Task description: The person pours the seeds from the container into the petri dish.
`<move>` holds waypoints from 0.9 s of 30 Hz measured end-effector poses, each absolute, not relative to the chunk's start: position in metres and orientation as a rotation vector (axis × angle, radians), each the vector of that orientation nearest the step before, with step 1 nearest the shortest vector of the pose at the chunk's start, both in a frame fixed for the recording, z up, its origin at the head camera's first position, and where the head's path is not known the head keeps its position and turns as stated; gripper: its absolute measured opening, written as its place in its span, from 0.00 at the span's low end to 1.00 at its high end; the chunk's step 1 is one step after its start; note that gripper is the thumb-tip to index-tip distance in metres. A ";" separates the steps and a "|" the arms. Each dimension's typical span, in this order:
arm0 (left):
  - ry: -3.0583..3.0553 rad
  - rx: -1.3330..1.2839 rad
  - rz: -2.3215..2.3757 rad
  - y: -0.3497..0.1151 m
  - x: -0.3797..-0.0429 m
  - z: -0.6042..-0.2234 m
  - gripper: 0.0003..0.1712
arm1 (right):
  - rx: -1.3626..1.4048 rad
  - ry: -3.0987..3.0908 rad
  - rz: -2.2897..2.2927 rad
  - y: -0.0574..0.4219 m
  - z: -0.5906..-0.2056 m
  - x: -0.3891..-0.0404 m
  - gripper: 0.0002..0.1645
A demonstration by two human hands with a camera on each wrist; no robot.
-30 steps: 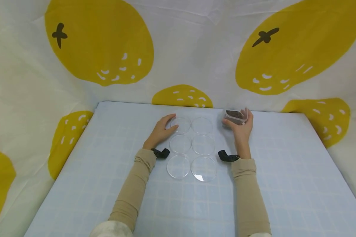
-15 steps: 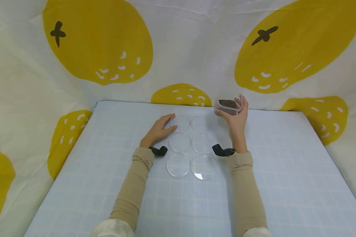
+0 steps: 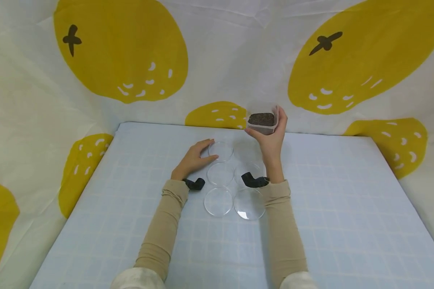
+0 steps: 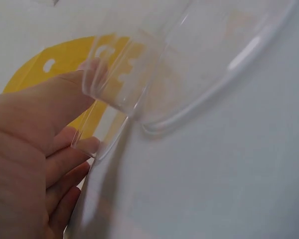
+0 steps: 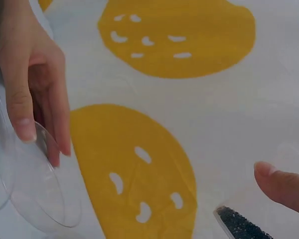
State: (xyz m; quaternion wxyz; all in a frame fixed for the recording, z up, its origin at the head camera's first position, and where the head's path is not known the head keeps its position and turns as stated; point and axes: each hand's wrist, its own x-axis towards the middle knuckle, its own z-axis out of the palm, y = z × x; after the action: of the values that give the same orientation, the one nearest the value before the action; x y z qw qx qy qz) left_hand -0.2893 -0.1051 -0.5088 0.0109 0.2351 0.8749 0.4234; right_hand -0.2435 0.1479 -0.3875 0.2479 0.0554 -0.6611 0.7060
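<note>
At the far left of the rows of clear petri dishes, my left hand (image 3: 193,160) holds the back-left petri dish (image 3: 221,151) between thumb and fingers. The left wrist view shows that hand's thumb and fingers around the dish's clear side wall (image 4: 114,102). My right hand (image 3: 273,146) grips a clear plastic tub (image 3: 263,130), raised above the back-right dish. Dark granules (image 3: 261,119) lie inside the tub. In the right wrist view only the thumb (image 5: 284,186) and a corner of granules (image 5: 241,226) show.
Several more petri dishes stand in two touching columns, among them the front-left dish (image 3: 218,202) and front-right dish (image 3: 249,204). They sit on a pale checked tablecloth (image 3: 347,208). A white curtain (image 3: 238,60) with yellow fruit prints hangs right behind the table's back edge.
My right hand has lifted the tub of granules off the table's back right and carried it left, over the back dishes. My left hand has stayed at its dish.
</note>
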 end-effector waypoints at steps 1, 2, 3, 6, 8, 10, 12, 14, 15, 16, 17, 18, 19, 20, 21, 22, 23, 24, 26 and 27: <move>2.728 0.733 1.324 -0.105 -0.289 -0.509 0.41 | 0.168 -1.795 1.920 0.145 -0.390 -0.244 0.61; 2.728 0.728 1.323 -0.105 -0.289 -0.509 0.41 | 0.189 -1.781 1.926 0.143 -0.393 -0.245 0.61; 2.725 0.724 1.323 -0.105 -0.289 -0.509 0.42 | 0.204 -1.773 1.932 0.140 -0.397 -0.246 0.61; 2.728 0.720 1.317 -0.105 -0.288 -0.509 0.43 | 0.241 -1.789 1.926 0.135 -0.406 -0.247 0.60; 2.734 0.720 1.313 -0.106 -0.288 -0.510 0.43 | 0.247 -1.836 1.889 0.132 -0.411 -0.247 0.60; 2.736 0.716 1.315 -0.106 -0.288 -0.510 0.43 | 0.230 -1.926 1.800 0.130 -0.413 -0.247 0.60; 2.735 0.705 1.316 -0.106 -0.289 -0.510 0.44 | 0.212 -2.007 1.696 0.128 -0.414 -0.246 0.61; 2.730 0.684 1.316 -0.106 -0.289 -0.510 0.45 | 0.180 -2.071 1.595 0.129 -0.424 -0.252 0.64; 2.726 0.679 1.320 -0.106 -0.289 -0.509 0.45 | 0.171 -2.094 1.549 0.129 -0.429 -0.255 0.65; 2.724 0.678 1.323 -0.105 -0.289 -0.509 0.46 | 0.167 -2.107 1.507 0.130 -0.434 -0.259 0.66; 2.722 0.680 1.330 -0.105 -0.289 -0.509 0.46 | 0.162 -2.118 1.471 0.131 -0.439 -0.262 0.66; 2.720 0.683 1.337 -0.105 -0.289 -0.509 0.45 | 0.156 -2.125 1.438 0.131 -0.444 -0.266 0.67; 2.718 0.686 1.341 -0.105 -0.289 -0.508 0.45 | 0.148 -2.134 1.410 0.132 -0.449 -0.269 0.67; 2.717 0.692 1.345 -0.105 -0.289 -0.508 0.45 | 0.155 -2.137 1.392 0.132 -0.449 -0.269 0.66; 2.718 0.698 1.348 -0.105 -0.289 -0.508 0.45 | 0.158 -2.139 1.375 0.131 -0.449 -0.269 0.66; 2.719 0.697 1.346 -0.105 -0.289 -0.508 0.44 | 0.162 -2.140 1.362 0.130 -0.450 -0.270 0.65; 2.719 0.696 1.346 -0.105 -0.288 -0.508 0.44 | 0.167 -2.137 1.357 0.130 -0.450 -0.270 0.65; 2.720 0.694 1.343 -0.105 -0.288 -0.508 0.45 | 0.175 -2.131 1.354 0.129 -0.450 -0.270 0.65; 2.723 0.690 1.341 -0.105 -0.288 -0.507 0.45 | 0.197 -2.120 1.342 0.128 -0.451 -0.270 0.64; 2.724 0.691 1.343 -0.105 -0.289 -0.507 0.45 | 0.205 -2.114 1.337 0.127 -0.452 -0.270 0.64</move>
State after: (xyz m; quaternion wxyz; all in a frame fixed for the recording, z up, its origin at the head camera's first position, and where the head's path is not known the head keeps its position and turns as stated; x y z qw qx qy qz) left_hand -0.2886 -0.1053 -0.5073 0.0136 0.2219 0.8745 0.4311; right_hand -0.2704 0.1272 -0.4517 0.3108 0.0777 -0.8007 0.5062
